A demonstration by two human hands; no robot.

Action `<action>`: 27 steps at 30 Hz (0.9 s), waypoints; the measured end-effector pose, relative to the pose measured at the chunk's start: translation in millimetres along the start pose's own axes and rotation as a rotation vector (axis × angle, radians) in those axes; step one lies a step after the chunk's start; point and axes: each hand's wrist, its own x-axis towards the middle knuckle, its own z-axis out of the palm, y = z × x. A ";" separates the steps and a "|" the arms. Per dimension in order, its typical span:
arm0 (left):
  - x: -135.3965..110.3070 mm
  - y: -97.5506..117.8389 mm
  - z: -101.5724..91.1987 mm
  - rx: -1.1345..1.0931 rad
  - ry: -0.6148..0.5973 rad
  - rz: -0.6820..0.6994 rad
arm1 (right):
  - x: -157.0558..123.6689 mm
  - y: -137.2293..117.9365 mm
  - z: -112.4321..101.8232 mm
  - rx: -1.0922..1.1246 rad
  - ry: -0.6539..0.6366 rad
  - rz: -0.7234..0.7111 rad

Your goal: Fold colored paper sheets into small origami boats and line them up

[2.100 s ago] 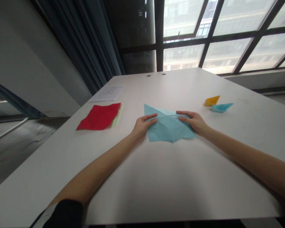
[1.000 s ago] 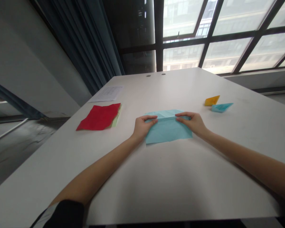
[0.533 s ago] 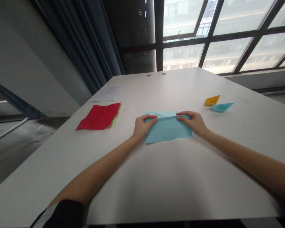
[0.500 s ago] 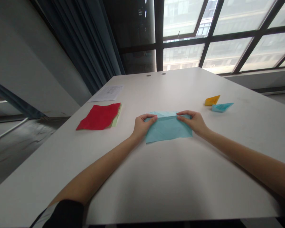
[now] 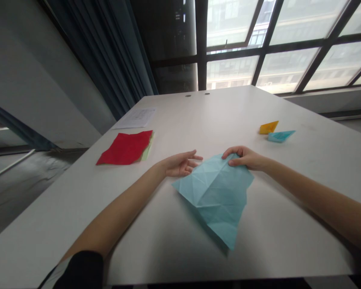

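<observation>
Gripping the blue sheet (image 5: 219,192) by its far right part with the right hand (image 5: 245,158), pinched between thumb and fingers. Holding nothing with the left hand (image 5: 180,163): fingers loose and a little spread, just at the far left edge of the blue sheet; touching or not, impossible to tell. Location of the blue sheet: over the counter (image 5: 132,245), between the two hands and toward the body, near corner apparently lifted, judging by the shadow below.

For handling such thin paper well, best probably: pinch lightly, close to the edge, to avoid new wrinkles; support the free side with the left hand while turning; respect the existing creases.

Compared with half a second ago: no more a smaller folded rectangle under two pinching hands, but spread wide, showing crossing creases, one corner toward the body. Released by the left hand, kept by the right. Unchanged, left of the blue sheet and farther: the red sheet (image 5: 126,148); right and farther: the yellow piece (image 5: 268,127) and the blue piece (image 5: 281,136).
</observation>
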 end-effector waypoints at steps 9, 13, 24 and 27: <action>4.8 -7.8 15.4 -0.021 0.212 0.331 | -3.1 -3.0 -10.1 0.213 0.058 -0.115; 14.4 -4.8 7.2 -0.170 0.420 0.547 | 0.1 -1.4 -19.2 0.230 0.169 -0.168; 21.8 -3.9 0.6 -0.187 0.545 0.734 | 13.8 16.6 -8.5 0.099 0.312 -0.260; 19.0 -3.7 -1.0 -0.039 0.503 0.713 | 17.0 18.9 -14.1 0.059 0.393 -0.292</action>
